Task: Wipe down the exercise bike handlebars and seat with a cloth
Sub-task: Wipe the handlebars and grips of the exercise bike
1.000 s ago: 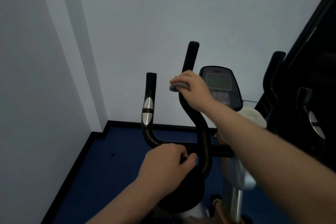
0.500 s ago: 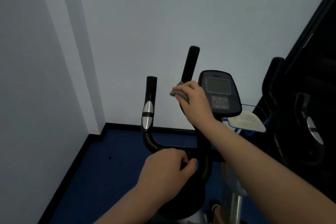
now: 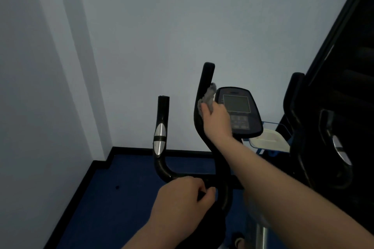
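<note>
The right hand (image 3: 217, 121) presses a grey cloth (image 3: 208, 98) against the upright right arm of the black handlebars (image 3: 203, 87), its fingers curled around the cloth, which sits partway up that arm, below the tip and just beside the console (image 3: 238, 111). The left hand (image 3: 182, 200) grips the lower crossbar of the handlebars, fingers wrapped around the bar, seemingly steadying the bike. Judging by where the cloth lies, the wiping is in its handlebar stage: one upright is being worked, while the left upright with its silver sensor plates (image 3: 159, 141) has no cloth on it, and whether it has been cleaned cannot be told. The seat is not in view, so that part of the job most likely remains. The bike stands in a corner of a dim room with pale plain walls (image 3: 182, 16), a dark skirting strip and a deep blue floor (image 3: 121, 198). To the right is another dark machine (image 3: 334, 147), and behind the console a pale shallow tray (image 3: 269, 139) shows on a blue frame.
</note>
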### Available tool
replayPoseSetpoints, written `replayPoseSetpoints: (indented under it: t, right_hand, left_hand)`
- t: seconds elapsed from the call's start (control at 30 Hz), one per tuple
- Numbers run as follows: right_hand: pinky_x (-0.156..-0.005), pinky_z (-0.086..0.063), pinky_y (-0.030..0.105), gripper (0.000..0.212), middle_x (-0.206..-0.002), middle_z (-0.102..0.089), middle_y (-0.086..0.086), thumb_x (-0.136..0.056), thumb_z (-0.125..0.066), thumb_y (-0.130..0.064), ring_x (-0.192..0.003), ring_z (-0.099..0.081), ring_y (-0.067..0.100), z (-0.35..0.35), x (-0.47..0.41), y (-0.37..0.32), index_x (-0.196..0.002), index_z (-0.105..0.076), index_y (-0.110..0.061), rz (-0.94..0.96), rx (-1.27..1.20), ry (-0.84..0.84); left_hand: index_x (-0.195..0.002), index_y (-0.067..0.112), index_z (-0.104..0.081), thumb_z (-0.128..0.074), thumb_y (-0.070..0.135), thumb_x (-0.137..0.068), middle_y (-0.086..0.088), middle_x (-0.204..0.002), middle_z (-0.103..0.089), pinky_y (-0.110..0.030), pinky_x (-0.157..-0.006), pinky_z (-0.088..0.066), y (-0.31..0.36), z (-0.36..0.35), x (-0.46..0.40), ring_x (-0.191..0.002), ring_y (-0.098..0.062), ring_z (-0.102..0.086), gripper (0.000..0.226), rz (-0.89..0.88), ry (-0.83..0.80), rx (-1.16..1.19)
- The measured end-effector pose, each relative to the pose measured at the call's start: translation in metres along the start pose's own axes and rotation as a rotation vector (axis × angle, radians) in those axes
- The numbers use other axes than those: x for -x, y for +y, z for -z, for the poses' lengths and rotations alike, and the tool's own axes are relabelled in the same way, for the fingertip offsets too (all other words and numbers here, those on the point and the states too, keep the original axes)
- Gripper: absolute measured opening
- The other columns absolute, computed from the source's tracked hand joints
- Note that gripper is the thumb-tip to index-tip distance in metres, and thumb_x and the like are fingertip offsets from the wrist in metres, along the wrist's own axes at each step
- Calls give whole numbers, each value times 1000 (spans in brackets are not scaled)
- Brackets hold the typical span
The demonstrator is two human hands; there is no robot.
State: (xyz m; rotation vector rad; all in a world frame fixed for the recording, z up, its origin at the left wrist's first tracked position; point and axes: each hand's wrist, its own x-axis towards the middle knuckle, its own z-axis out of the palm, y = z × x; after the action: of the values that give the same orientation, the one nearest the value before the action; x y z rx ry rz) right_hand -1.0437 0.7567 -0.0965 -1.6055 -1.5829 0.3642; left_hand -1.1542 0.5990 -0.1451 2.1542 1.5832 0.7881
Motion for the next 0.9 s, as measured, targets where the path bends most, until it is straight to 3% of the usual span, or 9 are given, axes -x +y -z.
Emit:
replayPoseSetpoints:
  t: [0.1,0.2,0.27,0.33,0.47,0.6,0.67,0.77,0.9]
  right_hand:
    - [-67,-34,29,17,-87,-56,1,-99,-49,-34,-90,-58,26,30,-24,2,-97,-57,-19,8,99,-38]
    - [-67,-43,31,41,-104,-56,-1,-100,-47,-33,-93,-56,23,32,-46,-16,-140,-38,-29,-20,-78,91]
    - [-86,-46,35,49,-119,-56,4,-101,-46,-28,-108,-56,26,13,-37,-22,-147,-31,-27,-15,-133,75]
    - [-88,-42,35,37,-122,-55,12,-102,-44,-27,-111,-55,30,-4,-18,-11,-138,-44,-18,2,-39,45]
    - [-77,-49,37,23,-100,-64,8,-100,-45,-26,-95,-62,31,23,-14,11,-112,-61,-15,62,148,-95]
    - [-80,-50,35,21,-102,-66,4,-101,-43,-17,-93,-63,23,44,-53,-9,-114,-59,-19,17,-247,140]
    - [-78,-50,37,19,-98,-65,5,-101,-43,-20,-87,-62,23,28,-53,-24,-111,-58,-19,3,-356,90]
    - [-81,-43,35,25,-110,-59,15,-101,-42,-26,-101,-57,31,2,-27,-13,-114,-57,-11,-48,-33,22]
    - [-77,-47,33,27,-100,-66,15,-99,-46,-28,-95,-61,34,34,-26,0,-99,-63,-7,-44,199,-256]
  left_hand:
    - [-73,22,-61,-41,59,-89,6,-64,-58,-17,-56,-40,0,-1,-1,-65,-5,-55,45,1,-10,42]
    - [-72,22,-61,-42,58,-89,5,-65,-60,-18,-58,-42,0,0,-1,-69,-6,-57,45,14,-27,57]
    - [-72,21,-60,-42,58,-89,5,-64,-59,-19,-59,-43,1,1,-1,-70,-6,-57,45,17,-16,43]
    - [-71,21,-59,-42,58,-90,7,-61,-56,-17,-56,-39,1,1,-1,-68,-6,-56,45,15,-9,21]
    - [-73,22,-61,-42,57,-91,7,-64,-57,-17,-57,-39,2,1,0,-69,-7,-56,43,-2,8,17]
    - [-73,23,-61,-42,57,-91,7,-64,-58,-16,-56,-39,2,1,0,-64,-6,-54,43,4,-9,28]
    - [-74,23,-61,-42,57,-91,7,-65,-59,-16,-55,-39,3,1,1,-66,-6,-55,43,7,0,20]
    - [-73,22,-60,-42,58,-90,7,-66,-60,-17,-55,-38,3,1,0,-67,-7,-57,44,22,-1,3]
    - [-73,23,-61,-42,58,-90,8,-65,-59,-15,-53,-37,2,1,-1,-65,-5,-56,43,12,-7,5]
